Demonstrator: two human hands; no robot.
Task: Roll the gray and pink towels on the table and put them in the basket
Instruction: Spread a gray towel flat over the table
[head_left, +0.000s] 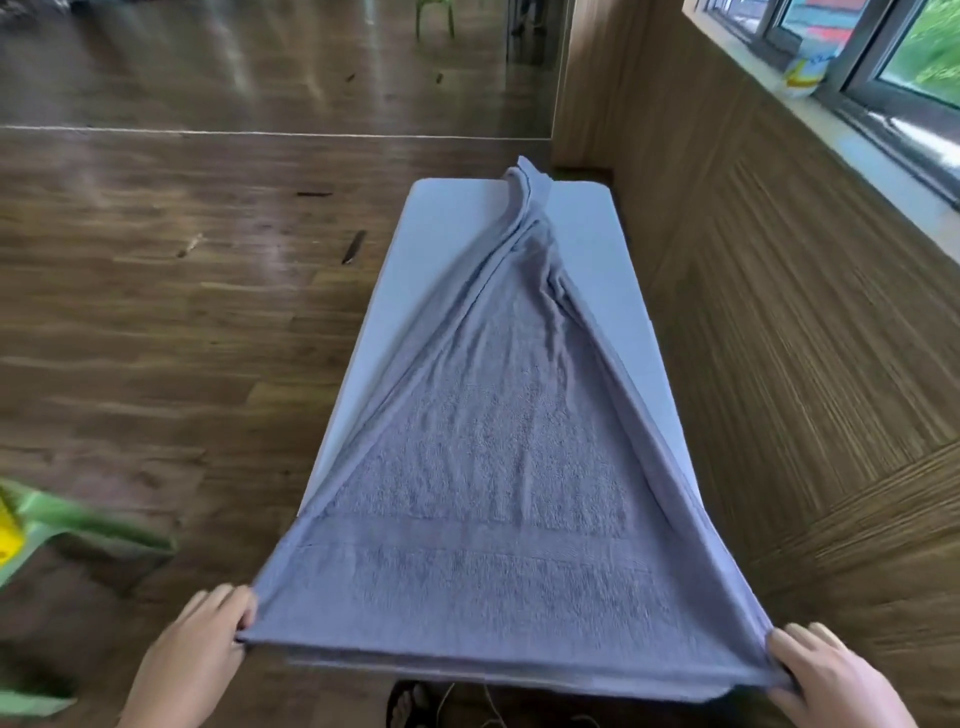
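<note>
Head view. The gray towel (493, 467) lay lengthwise on the narrow pale table (457, 218). Its long axis ran straight away from the person, in line with the long axis of the table. The towel formed a tall triangle. Its near hem was spread wide and drawn taut, reaching past both long sides of the table. Its far end was gathered into a narrow, twisted bunch that reached the far edge of the table, right of centre. Long folds ran down both slanted sides from that bunch to the near corners. A woven band crossed the towel parallel to the near hem.

The left hand (200, 639) was at the near left corner, back of the hand up, its fingers curled onto the cloth and pinching the corner. The right hand (831, 675) was at the near right corner in a mirrored pose, back up, its fingertips closed on the hem. Both hands were just outside the width of the table, at its near end, and well apart from each other.

A wood floor (156, 312) lay to the left and beyond. A wood-panelled wall (779, 260) ran just beside the right side of the table. A blurred green piece of furniture (78, 519) stood at the left edge of the view.
</note>
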